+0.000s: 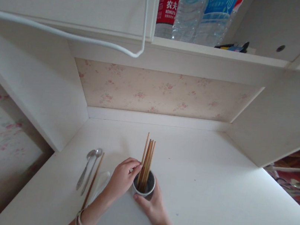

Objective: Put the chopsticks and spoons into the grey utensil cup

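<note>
A small round cup (150, 187) stands on the white desk (210, 196) and holds several wooden chopsticks (147, 161) upright. My right hand (152, 203) wraps around the cup's near side from below. My left hand (122, 178), with bangles on its wrist, pinches one chopstick at the cup's left rim. To the left of that hand lie two metal spoons (89, 169), a loose chopstick (92, 181) and a white spoon (101, 186), partly hidden by my forearm.
The desk sits in a white alcove with floral wallpaper (158, 93) at the back. A shelf above carries water bottles (193, 12). A white cable (66, 34) hangs across the upper left. Side panels close in the alcove on both sides.
</note>
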The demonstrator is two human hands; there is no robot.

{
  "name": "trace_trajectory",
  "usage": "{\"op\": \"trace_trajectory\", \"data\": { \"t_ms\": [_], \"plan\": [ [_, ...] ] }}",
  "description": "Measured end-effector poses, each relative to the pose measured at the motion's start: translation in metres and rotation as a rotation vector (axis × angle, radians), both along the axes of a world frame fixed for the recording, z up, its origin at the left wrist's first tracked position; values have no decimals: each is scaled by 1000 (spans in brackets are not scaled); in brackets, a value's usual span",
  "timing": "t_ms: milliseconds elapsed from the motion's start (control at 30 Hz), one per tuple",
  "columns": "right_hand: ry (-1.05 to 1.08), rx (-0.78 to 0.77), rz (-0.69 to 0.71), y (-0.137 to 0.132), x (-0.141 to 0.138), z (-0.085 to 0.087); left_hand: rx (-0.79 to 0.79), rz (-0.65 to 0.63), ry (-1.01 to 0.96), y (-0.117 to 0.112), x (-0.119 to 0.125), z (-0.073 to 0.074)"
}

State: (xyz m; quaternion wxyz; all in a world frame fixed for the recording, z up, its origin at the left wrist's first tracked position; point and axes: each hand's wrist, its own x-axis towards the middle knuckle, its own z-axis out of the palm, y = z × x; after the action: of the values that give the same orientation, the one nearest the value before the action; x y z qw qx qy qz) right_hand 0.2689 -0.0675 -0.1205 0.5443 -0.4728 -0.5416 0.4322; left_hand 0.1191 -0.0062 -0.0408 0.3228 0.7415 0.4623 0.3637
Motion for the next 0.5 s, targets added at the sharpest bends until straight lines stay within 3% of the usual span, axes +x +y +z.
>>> {"op": "trace_trajectory", "data": {
  "t_ms": [233, 500],
  "plan": [
    [-21, 13, 12, 1, 1, -2, -42, -1, 5, -2, -1, -5],
    [27, 13, 57, 1, 0, 0, -173, -3, -132, -9, -6, -13]
  ]
}}
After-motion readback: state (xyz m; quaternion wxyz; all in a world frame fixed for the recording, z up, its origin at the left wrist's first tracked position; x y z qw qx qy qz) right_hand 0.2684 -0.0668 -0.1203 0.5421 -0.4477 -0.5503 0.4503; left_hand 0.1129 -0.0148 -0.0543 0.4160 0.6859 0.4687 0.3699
